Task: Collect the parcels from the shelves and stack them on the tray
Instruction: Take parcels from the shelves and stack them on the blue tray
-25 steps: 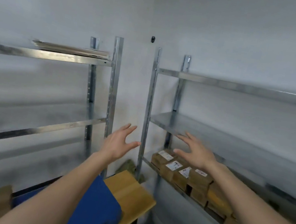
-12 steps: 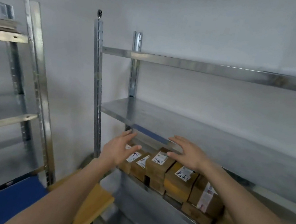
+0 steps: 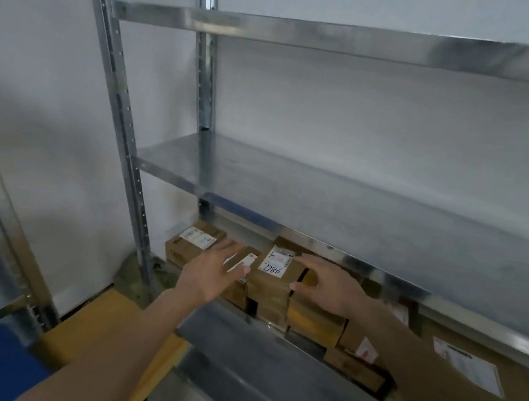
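head view: both hands released, left hand [image 3: 209, 275] at 9 o'clock and right hand [image 3: 328, 292] at 3 o'clock of the labelled parcel [image 3: 273, 279] on the lower shelf [image 3: 267, 346]. a loose squeeze could topple neighbouring parcels [image 3: 316, 323].

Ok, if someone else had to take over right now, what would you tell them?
Left hand: open, fingers over the parcels at the left end of the low shelf.
Right hand: open, at the right side of the parcel with the handwritten label; neither hand grips yet.
More parcels sit along that shelf.
Done: nothing lifted here.
Left: grip the labelled parcel, pull it out, carry it to the tray, which is out of view.
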